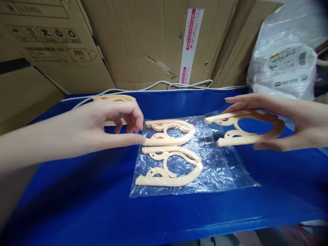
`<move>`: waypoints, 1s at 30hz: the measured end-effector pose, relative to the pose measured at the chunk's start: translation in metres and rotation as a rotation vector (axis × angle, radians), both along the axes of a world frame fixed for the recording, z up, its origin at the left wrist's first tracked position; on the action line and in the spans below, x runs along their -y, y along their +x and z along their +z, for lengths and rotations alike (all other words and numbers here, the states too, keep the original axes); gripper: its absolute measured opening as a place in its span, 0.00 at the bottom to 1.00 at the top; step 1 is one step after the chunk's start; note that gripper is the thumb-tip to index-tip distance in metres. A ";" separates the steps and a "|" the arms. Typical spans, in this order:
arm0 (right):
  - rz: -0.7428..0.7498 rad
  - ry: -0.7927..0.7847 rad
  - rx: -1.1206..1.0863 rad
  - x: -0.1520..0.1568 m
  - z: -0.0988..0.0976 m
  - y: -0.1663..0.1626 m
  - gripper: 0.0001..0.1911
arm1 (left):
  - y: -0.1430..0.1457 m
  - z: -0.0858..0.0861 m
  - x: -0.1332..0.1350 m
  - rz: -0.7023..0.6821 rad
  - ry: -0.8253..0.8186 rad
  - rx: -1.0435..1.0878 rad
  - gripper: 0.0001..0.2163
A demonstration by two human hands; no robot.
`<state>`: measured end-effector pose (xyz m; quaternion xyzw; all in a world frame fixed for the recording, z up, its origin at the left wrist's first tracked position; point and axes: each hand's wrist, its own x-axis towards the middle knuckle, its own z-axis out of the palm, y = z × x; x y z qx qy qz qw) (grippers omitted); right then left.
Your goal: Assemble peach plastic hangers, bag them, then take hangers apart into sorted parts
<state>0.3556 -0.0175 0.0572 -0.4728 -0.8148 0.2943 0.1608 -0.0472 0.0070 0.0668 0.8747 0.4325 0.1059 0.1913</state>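
Note:
My right hand (289, 119) grips a beige plastic folding hanger (238, 138) by its curved end, fingers above and thumb below. It is above the right part of a clear plastic bag (220, 171). Two more beige hangers, an upper one (169, 141) and a lower one (176, 181), lie folded side by side on the bag's left part; whether they are inside it I cannot tell. My left hand (120, 119) hovers at the bag's left edge, fingers curled and apart from the thumb, with nothing visible between them. Behind it, a stack of beige hangers (115, 98) is partly hidden.
The blue table (107, 208) has its front edge near the bottom. Cardboard boxes (143, 41) stand along the back, with a white cable (153, 86) lying before them. At the back right sits a white plastic package (287, 68) with a label.

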 end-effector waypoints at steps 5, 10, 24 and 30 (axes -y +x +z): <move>0.028 -0.195 -0.030 0.001 -0.013 0.014 0.39 | -0.011 0.002 0.001 0.058 -0.510 -0.300 0.12; 0.198 -0.154 0.019 -0.001 -0.018 -0.004 0.42 | 0.001 -0.007 0.008 -0.002 -0.622 -0.351 0.11; 0.300 0.031 0.190 0.001 -0.024 -0.038 0.54 | 0.010 -0.013 0.012 -0.058 -0.519 -0.406 0.12; 0.268 0.074 0.260 -0.005 -0.022 -0.021 0.51 | 0.009 -0.012 0.011 -0.040 -0.568 -0.416 0.14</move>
